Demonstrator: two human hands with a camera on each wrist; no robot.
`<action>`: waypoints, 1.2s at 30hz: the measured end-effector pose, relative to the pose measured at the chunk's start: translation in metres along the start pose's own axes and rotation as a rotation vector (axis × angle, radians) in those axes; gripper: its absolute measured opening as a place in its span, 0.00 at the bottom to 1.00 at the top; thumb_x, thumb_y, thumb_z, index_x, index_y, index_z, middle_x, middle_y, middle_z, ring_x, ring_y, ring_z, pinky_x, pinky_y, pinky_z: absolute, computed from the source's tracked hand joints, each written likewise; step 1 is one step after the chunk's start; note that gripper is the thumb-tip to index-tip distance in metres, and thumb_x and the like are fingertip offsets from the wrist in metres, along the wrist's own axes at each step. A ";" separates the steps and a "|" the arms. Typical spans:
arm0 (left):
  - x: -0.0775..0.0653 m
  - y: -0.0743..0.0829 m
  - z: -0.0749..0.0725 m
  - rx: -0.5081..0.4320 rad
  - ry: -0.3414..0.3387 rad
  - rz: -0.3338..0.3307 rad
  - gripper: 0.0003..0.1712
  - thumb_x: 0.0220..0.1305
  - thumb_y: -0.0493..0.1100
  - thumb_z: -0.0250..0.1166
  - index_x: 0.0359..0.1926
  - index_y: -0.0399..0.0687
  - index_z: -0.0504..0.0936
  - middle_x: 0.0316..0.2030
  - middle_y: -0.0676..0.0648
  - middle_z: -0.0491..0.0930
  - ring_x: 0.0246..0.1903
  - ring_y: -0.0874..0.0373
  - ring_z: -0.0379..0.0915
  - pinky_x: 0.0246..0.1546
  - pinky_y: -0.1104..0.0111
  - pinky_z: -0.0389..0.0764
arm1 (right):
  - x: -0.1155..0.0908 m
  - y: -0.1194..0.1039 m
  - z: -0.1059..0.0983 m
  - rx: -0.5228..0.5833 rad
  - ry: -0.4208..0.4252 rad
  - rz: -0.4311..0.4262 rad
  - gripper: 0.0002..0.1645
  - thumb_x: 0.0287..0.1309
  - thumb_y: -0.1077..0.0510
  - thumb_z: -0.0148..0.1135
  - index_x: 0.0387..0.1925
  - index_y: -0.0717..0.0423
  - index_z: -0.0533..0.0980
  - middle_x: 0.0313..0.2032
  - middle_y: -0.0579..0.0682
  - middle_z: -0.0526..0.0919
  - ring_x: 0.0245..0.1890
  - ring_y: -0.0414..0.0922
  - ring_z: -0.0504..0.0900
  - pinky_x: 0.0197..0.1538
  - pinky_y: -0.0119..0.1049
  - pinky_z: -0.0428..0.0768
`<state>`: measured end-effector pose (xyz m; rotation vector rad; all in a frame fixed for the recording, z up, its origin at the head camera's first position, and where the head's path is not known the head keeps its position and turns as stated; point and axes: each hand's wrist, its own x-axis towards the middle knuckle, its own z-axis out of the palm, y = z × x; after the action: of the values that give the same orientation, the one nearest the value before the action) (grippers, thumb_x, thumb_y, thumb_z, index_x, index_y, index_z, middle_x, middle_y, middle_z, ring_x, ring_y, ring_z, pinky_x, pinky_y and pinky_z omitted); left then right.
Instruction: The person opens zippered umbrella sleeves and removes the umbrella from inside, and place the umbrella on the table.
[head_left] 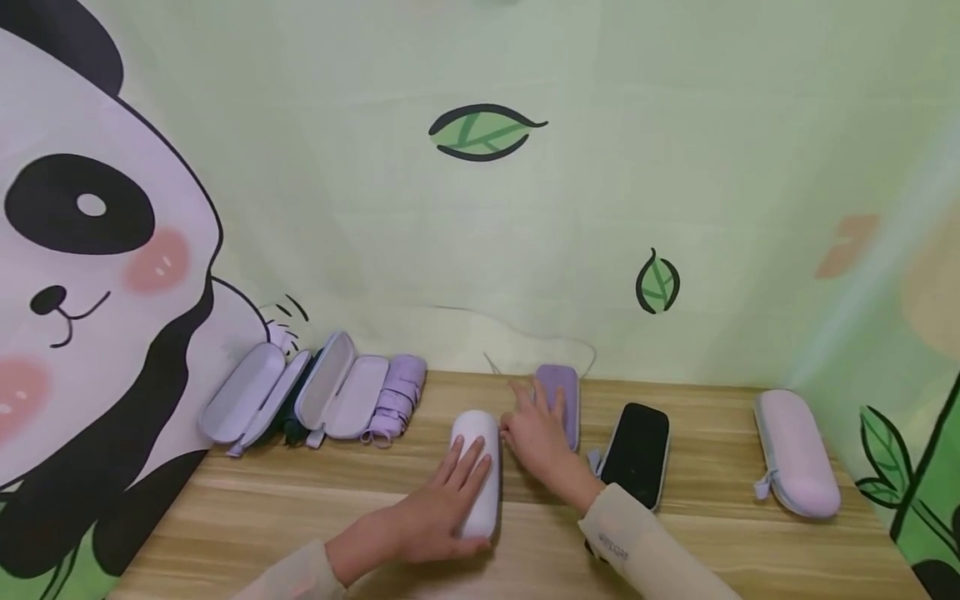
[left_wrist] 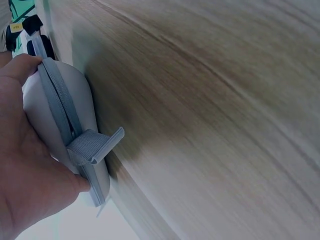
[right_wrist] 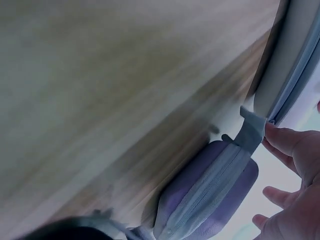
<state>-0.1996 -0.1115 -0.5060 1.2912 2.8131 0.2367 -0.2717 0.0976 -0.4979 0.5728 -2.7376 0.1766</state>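
A white hard zip case (head_left: 474, 423) lies on the wooden table in front of me. My left hand (head_left: 438, 504) holds it from the near left, long fingers stretched over its top and thumb at the near end. The left wrist view shows its grey zip (left_wrist: 57, 100) and a grey fabric tab (left_wrist: 87, 145). My right hand (head_left: 538, 433) is at the case's far right side; thumb and index finger pinch together at the zip (right_wrist: 296, 82), hiding the pull. Its other fingers spread over a purple zip case (head_left: 572, 396) standing behind.
A black case (head_left: 637, 446) lies beside my right forearm and a pink case (head_left: 798, 454) farther right. At the left stand two opened cases (head_left: 243, 392), (head_left: 356, 400), dark green material between them, beside a rolled purple umbrella (head_left: 400, 396). A printed cloth (head_left: 375, 208) hangs behind.
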 end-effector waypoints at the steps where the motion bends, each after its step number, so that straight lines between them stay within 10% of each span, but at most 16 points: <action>1: 0.000 0.000 0.001 0.001 0.004 0.007 0.60 0.65 0.67 0.62 0.79 0.31 0.46 0.78 0.29 0.35 0.76 0.27 0.28 0.73 0.46 0.52 | 0.001 0.000 0.000 -0.006 -0.001 0.006 0.04 0.56 0.51 0.76 0.33 0.45 0.89 0.69 0.58 0.71 0.72 0.67 0.60 0.64 0.78 0.55; 13: -0.004 0.006 -0.001 0.008 -0.001 0.004 0.62 0.63 0.67 0.63 0.79 0.30 0.46 0.78 0.28 0.36 0.76 0.27 0.31 0.73 0.48 0.54 | -0.004 0.000 0.002 0.017 -0.003 0.019 0.02 0.54 0.53 0.77 0.29 0.45 0.89 0.69 0.59 0.70 0.71 0.66 0.60 0.64 0.77 0.56; 21: -0.004 -0.011 -0.020 -0.022 -0.047 -0.062 0.63 0.50 0.48 0.71 0.78 0.27 0.45 0.77 0.25 0.40 0.75 0.28 0.43 0.70 0.45 0.60 | -0.017 0.004 -0.015 0.057 0.020 0.001 0.02 0.54 0.52 0.76 0.30 0.43 0.89 0.71 0.60 0.68 0.72 0.69 0.59 0.63 0.78 0.57; 28: 0.012 -0.020 -0.022 -0.118 0.030 -0.117 0.52 0.66 0.47 0.68 0.76 0.25 0.49 0.74 0.23 0.51 0.71 0.28 0.54 0.67 0.41 0.65 | -0.033 0.001 -0.027 0.078 0.064 -0.041 0.04 0.52 0.52 0.78 0.26 0.43 0.88 0.69 0.59 0.71 0.70 0.68 0.62 0.59 0.80 0.60; 36: 0.035 -0.007 -0.018 0.075 0.004 -0.175 0.59 0.60 0.60 0.73 0.77 0.31 0.54 0.74 0.30 0.60 0.70 0.39 0.63 0.60 0.43 0.74 | -0.065 -0.022 -0.032 0.157 -0.001 -0.081 0.04 0.53 0.51 0.77 0.28 0.44 0.88 0.67 0.60 0.72 0.69 0.69 0.63 0.57 0.81 0.61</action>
<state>-0.2296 -0.0920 -0.4880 1.0481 2.9419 0.1293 -0.1968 0.1071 -0.4901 0.7253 -2.7120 0.3743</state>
